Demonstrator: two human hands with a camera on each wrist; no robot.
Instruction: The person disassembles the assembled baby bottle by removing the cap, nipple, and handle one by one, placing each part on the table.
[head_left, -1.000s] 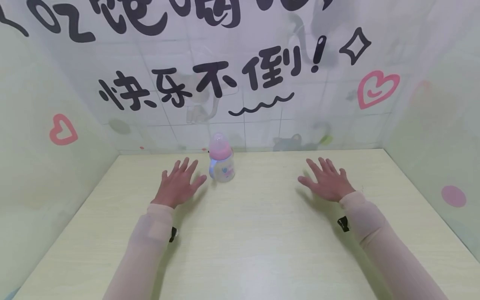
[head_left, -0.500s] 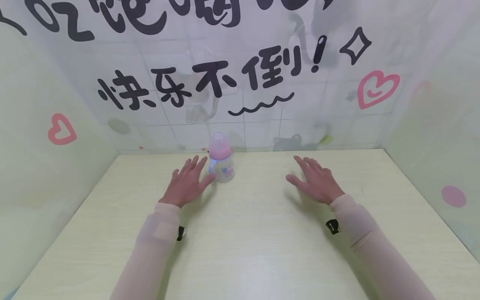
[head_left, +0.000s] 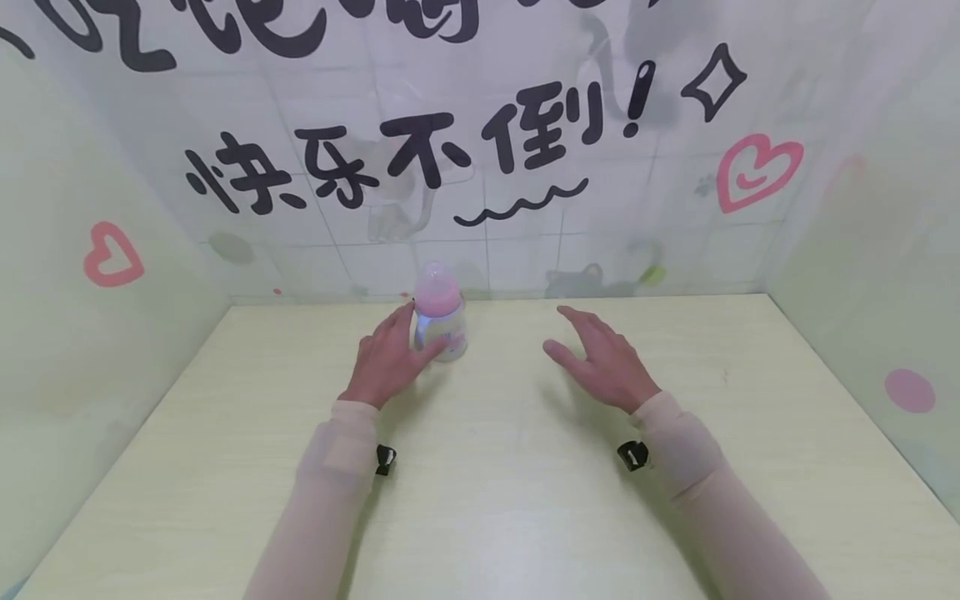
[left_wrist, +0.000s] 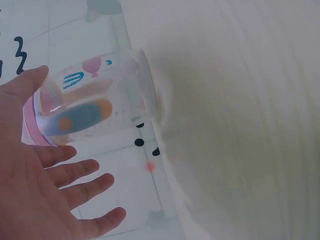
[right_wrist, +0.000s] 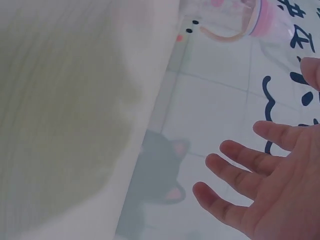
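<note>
Standing just beside spread left grip [head_left: 386,360]: bottle [head_left: 442,315]; right grip [head_left: 606,360] spread, well apart.

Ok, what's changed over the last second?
The left hand has moved right, now partly overlapping the bottle in the head view; contact isn't clear. The right hand has moved left, toward it. Neither grips anything. The bottle stands upright where it was.

A clear baby bottle [head_left: 442,312] (pink-topped) stands upright.
</note>
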